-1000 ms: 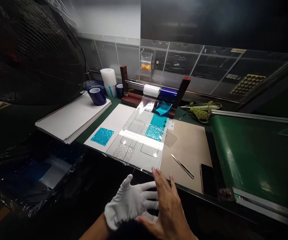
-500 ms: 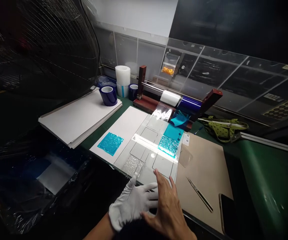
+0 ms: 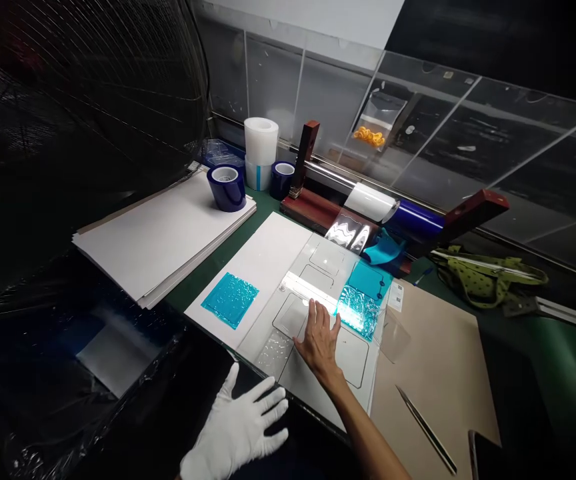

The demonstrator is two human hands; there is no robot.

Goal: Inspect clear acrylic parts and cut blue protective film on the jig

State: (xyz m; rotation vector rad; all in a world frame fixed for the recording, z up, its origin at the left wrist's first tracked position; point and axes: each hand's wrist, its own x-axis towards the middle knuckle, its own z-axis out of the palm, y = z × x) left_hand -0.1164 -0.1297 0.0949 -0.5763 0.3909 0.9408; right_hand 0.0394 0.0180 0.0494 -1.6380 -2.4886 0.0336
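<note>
Both hands lie spread and hold nothing — right hand [image 3: 321, 337] flat on the clear sheet [image 3: 318, 313] mid-table, gloved left hand [image 3: 238, 427] off its near edge — so, in my judgement, bare-palm pressure could smudge or shift it.

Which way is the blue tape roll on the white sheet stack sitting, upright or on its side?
Upright: blue tape roll stands on end on white sheet stack, its open core facing up.
</note>
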